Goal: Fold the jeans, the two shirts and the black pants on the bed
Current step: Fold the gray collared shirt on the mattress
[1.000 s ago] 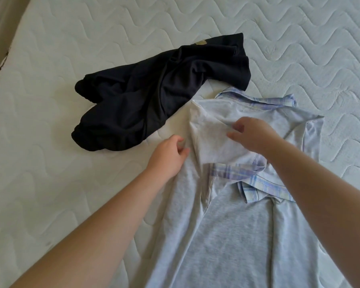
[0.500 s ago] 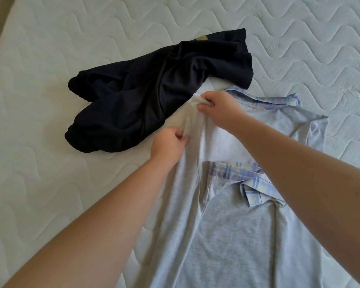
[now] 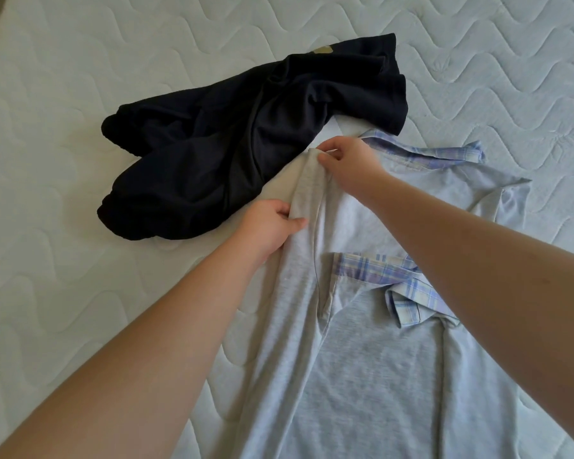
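We see the grey shirt (image 3: 371, 376) spread on the bed (image 3: 63, 293), its far corner touching the crumpled black pants (image 3: 232, 150). The right hand (image 3: 348, 167) pinches that corner; the left hand (image 3: 269, 226) has its grip clamped on the shirt's left edge.

A white quilted mattress (image 3: 80, 309) with a wavy stitch pattern was seen, uncovered by any sheet. A crumpled black garment (image 3: 232, 144) was laid on it toward the far left. A light grey shirt (image 3: 371, 376) with plaid collar trim was spread toward the near right edge, its far corner touching the black garment.
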`<state>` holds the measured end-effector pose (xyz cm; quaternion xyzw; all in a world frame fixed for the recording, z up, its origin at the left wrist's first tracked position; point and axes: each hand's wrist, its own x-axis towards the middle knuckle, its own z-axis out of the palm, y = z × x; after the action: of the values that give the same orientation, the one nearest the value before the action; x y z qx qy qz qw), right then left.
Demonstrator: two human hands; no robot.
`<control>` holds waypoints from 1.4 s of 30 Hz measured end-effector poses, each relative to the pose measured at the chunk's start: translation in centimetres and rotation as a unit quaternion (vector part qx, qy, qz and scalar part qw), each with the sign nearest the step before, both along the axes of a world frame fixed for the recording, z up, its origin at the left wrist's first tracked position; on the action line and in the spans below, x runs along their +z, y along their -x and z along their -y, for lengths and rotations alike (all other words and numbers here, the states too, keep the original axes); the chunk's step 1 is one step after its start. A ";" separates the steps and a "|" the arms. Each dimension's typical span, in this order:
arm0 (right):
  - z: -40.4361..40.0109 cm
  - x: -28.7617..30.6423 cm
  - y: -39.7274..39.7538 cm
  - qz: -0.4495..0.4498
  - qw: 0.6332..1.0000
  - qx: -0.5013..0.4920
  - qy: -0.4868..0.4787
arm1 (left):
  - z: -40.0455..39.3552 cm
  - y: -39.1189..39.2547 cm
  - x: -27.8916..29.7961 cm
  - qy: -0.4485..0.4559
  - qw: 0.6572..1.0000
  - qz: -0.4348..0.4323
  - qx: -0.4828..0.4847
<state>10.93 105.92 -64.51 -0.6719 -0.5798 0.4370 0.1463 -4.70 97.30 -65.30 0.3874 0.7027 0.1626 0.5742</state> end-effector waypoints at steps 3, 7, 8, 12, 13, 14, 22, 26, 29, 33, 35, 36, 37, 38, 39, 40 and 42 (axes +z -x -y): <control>1.1 0.8 -1.7 0.069 0.997 0.043 0.000 | 0.0 0.0 -0.7 -0.005 0.999 -0.024 0.025; 3.2 1.4 -5.1 0.266 0.950 0.154 0.057 | 0.1 0.2 -1.4 -0.011 0.999 -0.025 0.026; 3.6 1.5 -5.7 0.317 0.930 0.172 0.068 | 0.2 0.1 -1.3 -0.011 0.999 -0.014 0.032; 3.7 2.1 -5.6 0.298 0.947 0.114 0.029 | 0.7 -0.4 -1.1 -0.008 0.998 0.016 0.052; 3.6 2.2 -5.3 0.271 0.958 0.092 0.018 | 0.8 -0.5 -1.0 -0.017 0.999 0.006 0.051; 3.6 2.2 -5.1 0.254 0.964 0.080 0.013 | 1.0 -0.7 -0.9 -0.033 0.998 -0.016 0.047; 10.8 2.4 -4.8 0.227 0.963 0.017 -0.144 | 4.4 -2.0 -0.3 -0.120 0.978 -0.171 0.001; 17.3 3.1 -3.2 0.117 0.990 -0.048 -0.066 | 7.2 -1.4 -0.3 -0.099 0.975 -0.200 -0.011; 21.1 2.4 -1.9 0.104 0.991 -0.082 0.028 | 9.6 -0.3 -0.3 -0.095 0.967 -0.234 -0.031; 25.0 0.7 -0.4 0.003 0.981 -0.122 0.148 | 14.9 1.3 -0.7 -0.122 0.953 -0.276 -0.028; 26.5 0.2 -0.1 -0.043 0.974 -0.135 0.175 | 18.6 1.8 -0.5 -0.146 0.952 -0.268 -0.040; 27.1 0.2 0.0 -0.052 0.974 -0.131 0.176 | 20.5 1.9 -0.3 -0.140 0.956 -0.253 -0.059; 27.4 0.1 0.1 -0.061 0.974 -0.129 0.178 | 22.1 2.0 -0.1 -0.122 0.961 -0.235 -0.082; 27.6 0.1 0.2 -0.074 0.972 -0.130 0.183 | 23.7 2.0 0.0 -0.103 0.965 -0.219 -0.104; 27.9 0.2 0.4 -0.087 0.968 -0.136 0.190 | 25.1 2.1 0.1 -0.092 0.966 -0.209 -0.124; 28.1 0.3 0.5 -0.101 0.965 -0.148 0.193 | 26.1 2.1 0.1 -0.085 0.965 -0.206 -0.141; 28.7 0.6 0.8 -0.127 0.955 -0.177 0.202 | 27.7 2.1 0.2 -0.067 0.964 -0.209 -0.152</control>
<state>10.12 77.21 -63.89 -0.7183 -0.3279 0.5937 0.1550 -6.79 69.59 -65.13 0.5528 0.7271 0.0354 0.4056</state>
